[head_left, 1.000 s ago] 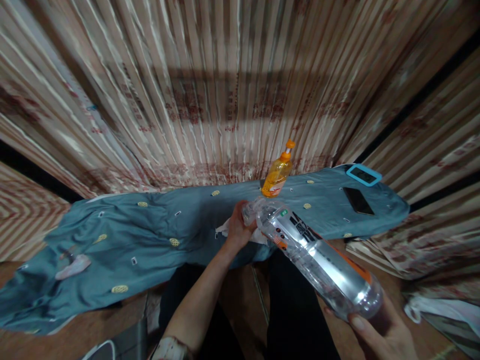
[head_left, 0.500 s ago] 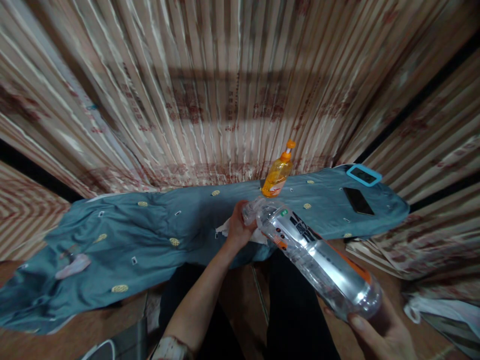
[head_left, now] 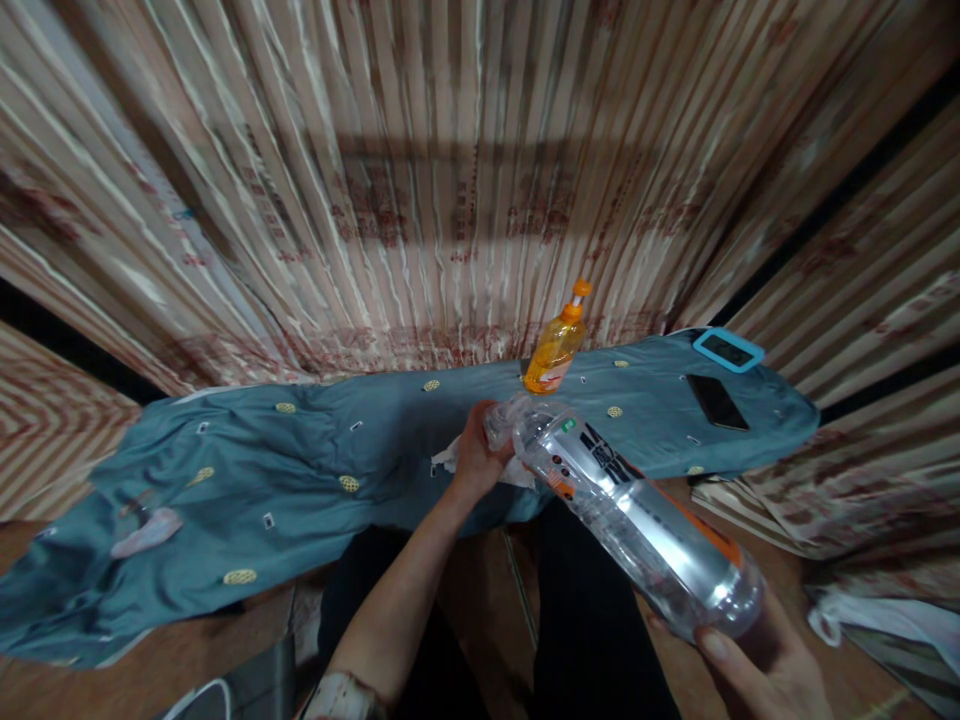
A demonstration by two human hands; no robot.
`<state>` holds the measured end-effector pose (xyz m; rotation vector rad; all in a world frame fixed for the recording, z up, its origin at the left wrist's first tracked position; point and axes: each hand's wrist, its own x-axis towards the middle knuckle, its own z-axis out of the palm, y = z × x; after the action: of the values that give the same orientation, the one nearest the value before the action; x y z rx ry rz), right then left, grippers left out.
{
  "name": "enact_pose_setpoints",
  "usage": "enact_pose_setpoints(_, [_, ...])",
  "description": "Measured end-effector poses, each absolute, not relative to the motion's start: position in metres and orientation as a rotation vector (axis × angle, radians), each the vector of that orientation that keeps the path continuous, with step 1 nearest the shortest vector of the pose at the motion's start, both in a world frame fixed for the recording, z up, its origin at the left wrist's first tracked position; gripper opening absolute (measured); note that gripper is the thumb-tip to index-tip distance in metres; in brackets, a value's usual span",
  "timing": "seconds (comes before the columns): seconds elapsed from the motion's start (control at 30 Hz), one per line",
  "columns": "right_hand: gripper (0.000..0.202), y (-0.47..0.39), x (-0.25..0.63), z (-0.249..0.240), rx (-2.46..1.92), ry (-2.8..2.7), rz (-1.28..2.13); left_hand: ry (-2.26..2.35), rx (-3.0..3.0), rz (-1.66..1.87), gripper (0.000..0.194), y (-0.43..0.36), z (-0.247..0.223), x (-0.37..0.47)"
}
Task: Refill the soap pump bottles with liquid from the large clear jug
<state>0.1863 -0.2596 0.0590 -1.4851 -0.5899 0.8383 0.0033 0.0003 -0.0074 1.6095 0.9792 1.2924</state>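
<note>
A person's left hand (head_left: 478, 460) is curled around the clear plastic at the neck end of a large, silver-labelled bottle (head_left: 637, 520), while the right hand (head_left: 765, 655) grips its base, thumb pressed against it. The bottle slants above the near edge of a long surface draped in blue-green cloth (head_left: 315, 440). An orange pump bottle (head_left: 555, 350) stands behind; a dark phone (head_left: 717, 402) and blue-framed device (head_left: 727, 350) lie at right. Striped, pleated curtains (head_left: 450, 180) surround everything.

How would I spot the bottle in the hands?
Find the long teal cloth crossing the view. Slanting across its near edge, between the left hand and the right hand, is a large clear bottle. Its silver label sets it apart from the orange-capped bottle standing behind.
</note>
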Motion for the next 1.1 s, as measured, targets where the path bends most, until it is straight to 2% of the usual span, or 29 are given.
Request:
enact_pose_setpoints(0.17, [0.062, -0.257, 0.174, 0.062, -1.453, -0.490, 0.712, 0.971, 1.617, 1.301, 0.057, -0.001, -0.006, 0.003])
enact_pose_setpoints(0.33, [0.066, -0.262, 0.189, 0.052, -1.491, -0.599, 0.808, 0.973, 1.601, 1.290, 0.060, 0.000, -0.007, 0.004])
enact_pose_setpoints(0.53, [0.059, -0.263, 0.194, 0.049, -1.453, -0.613, 0.789, 0.953, 1.597, 1.296, 0.059, 0.001, -0.008, 0.004])
enact_pose_setpoints(0.93, [0.065, -0.257, 0.187, 0.058, -1.465, -0.535, 0.726, 0.981, 1.599, 1.286, 0.057, 0.000, -0.006, 0.004])
enact_pose_setpoints(1.1, [0.069, -0.260, 0.192, 0.057, -1.526, -0.534, 0.818, 0.960, 1.599, 1.294, 0.058, 0.001, -0.007, 0.004])
